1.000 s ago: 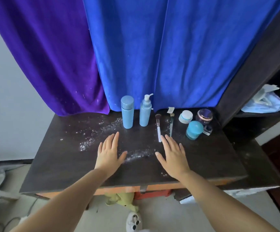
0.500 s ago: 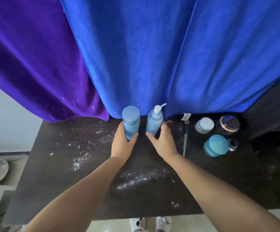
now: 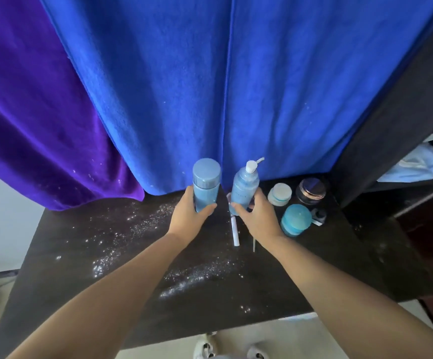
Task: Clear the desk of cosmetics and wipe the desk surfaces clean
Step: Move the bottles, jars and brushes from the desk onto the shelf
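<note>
My left hand (image 3: 188, 216) grips a light blue capped bottle (image 3: 206, 182), held upright at the back of the dark desk (image 3: 85, 260). My right hand (image 3: 258, 216) is wrapped around a light blue pump bottle (image 3: 243, 187) beside it. A white-handled makeup brush (image 3: 234, 230) lies between my hands, and a thin second brush (image 3: 254, 244) pokes out below my right wrist. To the right stand a white-lidded jar (image 3: 279, 194), a dark jar with a rose-gold rim (image 3: 311, 190) and a teal round jar (image 3: 296, 220). White powder (image 3: 192, 278) is spilled across the desk.
Blue (image 3: 223, 86) and purple (image 3: 28, 125) cloths hang behind the desk, reaching its back edge. A dark shelf unit (image 3: 404, 104) stands at the right with pale blue fabric (image 3: 417, 164) inside. Shoes (image 3: 205, 347) show on the floor below the front edge.
My hands went from resting flat on the desk to reaching back and closing on the two blue bottles. The bottles now look raised slightly and the brush between them is uncovered.
</note>
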`<move>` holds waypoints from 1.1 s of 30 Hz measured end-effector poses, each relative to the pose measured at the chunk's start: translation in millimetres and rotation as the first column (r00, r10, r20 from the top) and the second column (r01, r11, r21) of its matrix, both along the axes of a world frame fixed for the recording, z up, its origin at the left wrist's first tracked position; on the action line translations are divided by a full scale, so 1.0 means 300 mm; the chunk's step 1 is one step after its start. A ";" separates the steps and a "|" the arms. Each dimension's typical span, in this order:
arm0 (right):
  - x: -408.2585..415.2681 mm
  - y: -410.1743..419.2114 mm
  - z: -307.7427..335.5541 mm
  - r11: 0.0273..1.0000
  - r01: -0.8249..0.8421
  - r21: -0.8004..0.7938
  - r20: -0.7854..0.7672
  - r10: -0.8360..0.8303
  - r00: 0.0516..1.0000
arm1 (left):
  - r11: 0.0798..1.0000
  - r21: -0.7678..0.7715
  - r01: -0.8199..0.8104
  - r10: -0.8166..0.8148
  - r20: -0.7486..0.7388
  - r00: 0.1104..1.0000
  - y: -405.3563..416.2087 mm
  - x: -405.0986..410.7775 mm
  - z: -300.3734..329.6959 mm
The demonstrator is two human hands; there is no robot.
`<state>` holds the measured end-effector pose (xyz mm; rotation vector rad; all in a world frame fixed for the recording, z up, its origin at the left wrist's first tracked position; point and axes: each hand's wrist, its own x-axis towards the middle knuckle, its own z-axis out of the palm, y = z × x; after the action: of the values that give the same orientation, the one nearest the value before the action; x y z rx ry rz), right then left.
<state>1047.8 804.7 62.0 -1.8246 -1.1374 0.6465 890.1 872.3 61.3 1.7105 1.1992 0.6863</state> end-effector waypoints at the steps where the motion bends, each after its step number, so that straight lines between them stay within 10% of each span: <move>1: 0.035 -0.034 0.031 0.999 0.031 0.025 0.010 -0.031 0.999 | 1.000 0.011 0.028 -0.029 0.018 0.999 -0.021 0.037 0.026; 19: 1.011 -0.965 0.539 0.910 0.332 0.247 0.128 -0.371 0.920 | 0.862 0.346 0.369 -0.466 0.258 0.846 -0.750 1.054 0.503; 33: 1.381 -0.585 0.788 0.887 0.270 0.375 0.274 -0.384 0.882 | 0.892 0.433 0.132 -0.267 0.267 0.926 -0.501 1.516 0.800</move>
<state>1462.2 629.1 298.3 -1.8169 -1.0374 -0.0681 1345.0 721.9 301.3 1.9356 0.6644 1.0958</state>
